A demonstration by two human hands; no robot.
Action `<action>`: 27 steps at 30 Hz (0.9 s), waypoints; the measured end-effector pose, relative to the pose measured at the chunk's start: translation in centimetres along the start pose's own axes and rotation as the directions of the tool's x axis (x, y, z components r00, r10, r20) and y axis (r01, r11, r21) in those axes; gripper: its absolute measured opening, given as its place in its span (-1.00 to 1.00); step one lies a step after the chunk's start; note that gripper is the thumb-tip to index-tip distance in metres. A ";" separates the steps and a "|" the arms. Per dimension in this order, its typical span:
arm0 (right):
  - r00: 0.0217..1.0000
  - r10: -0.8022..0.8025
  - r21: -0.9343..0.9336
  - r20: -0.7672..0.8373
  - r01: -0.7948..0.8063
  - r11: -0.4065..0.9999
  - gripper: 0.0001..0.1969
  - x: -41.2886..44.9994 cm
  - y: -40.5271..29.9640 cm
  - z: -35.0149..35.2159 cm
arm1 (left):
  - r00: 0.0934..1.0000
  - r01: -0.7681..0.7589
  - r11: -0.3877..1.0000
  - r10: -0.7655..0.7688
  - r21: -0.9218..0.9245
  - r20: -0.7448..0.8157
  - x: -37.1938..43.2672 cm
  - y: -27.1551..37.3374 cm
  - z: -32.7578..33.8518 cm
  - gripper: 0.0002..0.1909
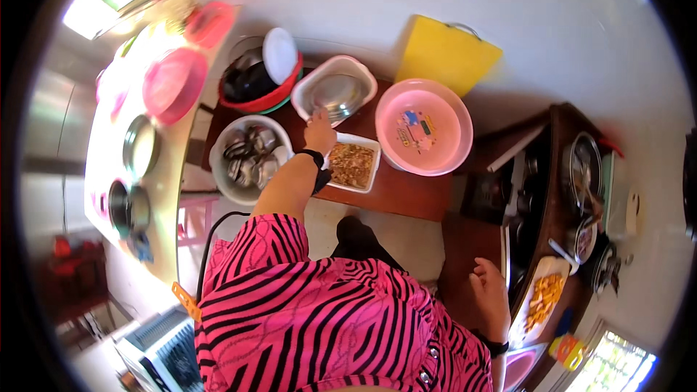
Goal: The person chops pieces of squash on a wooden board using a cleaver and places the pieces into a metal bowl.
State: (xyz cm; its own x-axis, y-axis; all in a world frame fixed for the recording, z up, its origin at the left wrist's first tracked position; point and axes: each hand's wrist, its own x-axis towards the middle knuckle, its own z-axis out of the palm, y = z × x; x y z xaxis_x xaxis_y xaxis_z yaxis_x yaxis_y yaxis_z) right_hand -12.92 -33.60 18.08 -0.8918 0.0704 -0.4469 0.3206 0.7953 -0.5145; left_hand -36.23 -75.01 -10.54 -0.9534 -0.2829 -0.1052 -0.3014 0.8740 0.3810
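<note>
My left hand point(320, 133) reaches over the dark red table to the near rim of a white basin point(301, 99) that holds a shiny metal bowl point(340, 97). Its fingertips are at the bowl's edge; whether they grip it cannot be told. Just right of the wrist lies a white rectangular dish point(356, 189) of brown chopped food point(351, 164). A pink basin point(430, 125) with a printed bottom stands farther right. My right hand point(487, 288) hangs beside the cabinet, fingers apart and holding nothing.
A grey-white basin point(218, 166) of metal ware and a red basin point(256, 103) with dark pots stand on the left. A yellow board point(444, 54) leans on the wall. At right, a cutting board point(520, 318) bears orange pieces. Pink basins point(174, 84) and metal bowls line the left counter.
</note>
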 end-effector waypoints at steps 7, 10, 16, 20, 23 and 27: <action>0.979 0.038 -0.296 0.198 0.023 0.955 -0.62 -1.0 5.8 5.6 | 0.864 -0.477 0.835 0.391 0.273 0.316 9.7 2.1 7.1 -0.57; 0.989 0.127 -0.103 0.073 -0.120 0.987 -0.59 -0.4 0.8 2.8 | 0.827 -0.560 0.807 0.557 0.190 0.071 11.6 -2.0 8.4 -0.44; 0.950 0.306 -0.069 -0.070 -0.310 0.948 -0.60 -2.4 1.5 5.4 | 0.856 -0.415 0.885 0.299 0.213 0.423 15.6 -1.8 10.4 -0.15; 0.912 0.386 -0.022 -0.139 -0.393 0.919 -0.57 -4.1 0.2 5.4 | 0.860 -0.430 0.860 0.297 0.275 0.416 15.1 -0.5 10.2 -0.12; 0.902 0.410 0.026 -0.133 -0.411 0.911 -0.59 -4.2 0.6 6.1 | 0.853 -0.454 0.838 0.311 0.301 0.420 15.5 -0.1 9.9 -0.09; 0.909 0.412 0.003 -0.059 -0.412 0.911 -0.58 -2.6 0.0 5.7 | 0.862 -0.452 0.833 0.316 0.319 0.396 16.4 -0.4 9.0 -0.06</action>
State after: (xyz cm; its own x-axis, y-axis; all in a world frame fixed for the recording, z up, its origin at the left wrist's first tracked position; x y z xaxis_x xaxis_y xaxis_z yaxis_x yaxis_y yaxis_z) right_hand -8.79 -37.20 15.08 -0.6981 0.4269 -0.5748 0.6605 0.6940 -0.2866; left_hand -51.86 -76.45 -20.69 -0.9233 0.1891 -0.3342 0.1750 0.9819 0.0723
